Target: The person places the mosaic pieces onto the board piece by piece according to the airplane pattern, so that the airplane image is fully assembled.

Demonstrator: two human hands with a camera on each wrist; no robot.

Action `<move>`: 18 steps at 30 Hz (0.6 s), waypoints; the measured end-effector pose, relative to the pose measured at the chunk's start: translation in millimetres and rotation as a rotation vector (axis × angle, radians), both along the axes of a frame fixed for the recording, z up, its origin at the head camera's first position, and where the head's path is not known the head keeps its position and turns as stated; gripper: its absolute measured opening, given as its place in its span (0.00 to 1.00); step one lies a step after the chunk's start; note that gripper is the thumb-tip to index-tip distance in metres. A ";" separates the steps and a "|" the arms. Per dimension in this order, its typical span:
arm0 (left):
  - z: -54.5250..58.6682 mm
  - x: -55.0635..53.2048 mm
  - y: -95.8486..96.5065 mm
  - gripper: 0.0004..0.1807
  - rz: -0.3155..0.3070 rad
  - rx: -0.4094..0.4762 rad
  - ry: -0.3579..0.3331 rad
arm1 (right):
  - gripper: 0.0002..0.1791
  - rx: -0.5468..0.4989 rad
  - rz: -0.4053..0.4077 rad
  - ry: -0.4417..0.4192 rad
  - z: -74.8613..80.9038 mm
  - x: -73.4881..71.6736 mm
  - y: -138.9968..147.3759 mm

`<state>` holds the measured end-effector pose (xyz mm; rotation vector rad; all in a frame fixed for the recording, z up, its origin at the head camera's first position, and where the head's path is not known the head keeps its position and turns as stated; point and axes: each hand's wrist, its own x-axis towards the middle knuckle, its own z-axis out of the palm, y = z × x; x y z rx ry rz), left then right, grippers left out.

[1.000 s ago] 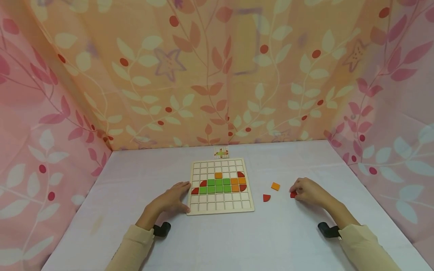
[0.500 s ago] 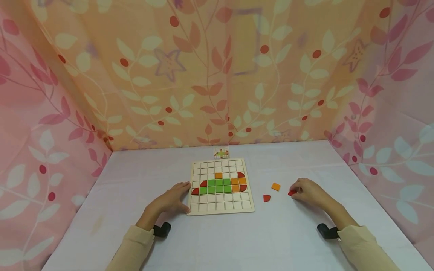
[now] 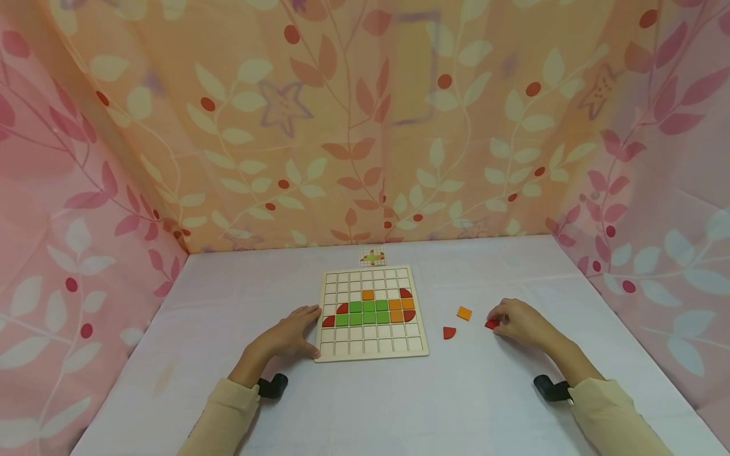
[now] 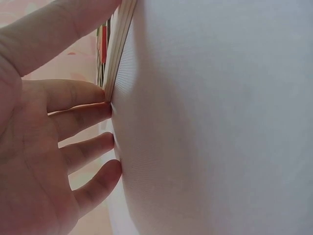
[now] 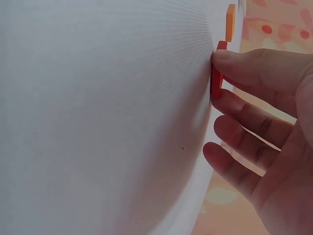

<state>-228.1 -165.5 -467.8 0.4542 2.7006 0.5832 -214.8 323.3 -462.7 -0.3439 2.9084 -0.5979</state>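
My right hand pinches a red quarter-circle tile between thumb and fingers, low over the white cloth. In the right wrist view the tile stands on edge between the fingertips, its lower side close to the cloth. My left hand touches the left side of a wooden grid board with spread thumb and fingers. Green, orange and red tiles fill part of the grid's middle rows. Between the board and my right hand lie an orange square tile and another red quarter-circle tile.
A small card with a coloured grid pattern lies just behind the board. The white-covered table is bounded by a floral curtain at the back and pink floral cloth at both sides.
The red tile in my right hand has shifted slightly left and up in the fingertips. My left hand and the board stay where they were.
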 end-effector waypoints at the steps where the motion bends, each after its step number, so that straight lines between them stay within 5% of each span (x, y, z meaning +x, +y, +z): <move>1: 0.2 0.1 0.0 0.53 0.001 0.000 0.000 | 0.11 -0.002 -0.001 0.000 -0.1 -0.3 0.2; 18: -0.3 -1.2 -0.2 0.53 0.001 0.004 -0.006 | 0.11 -0.018 -0.011 0.009 -0.1 -3.0 0.2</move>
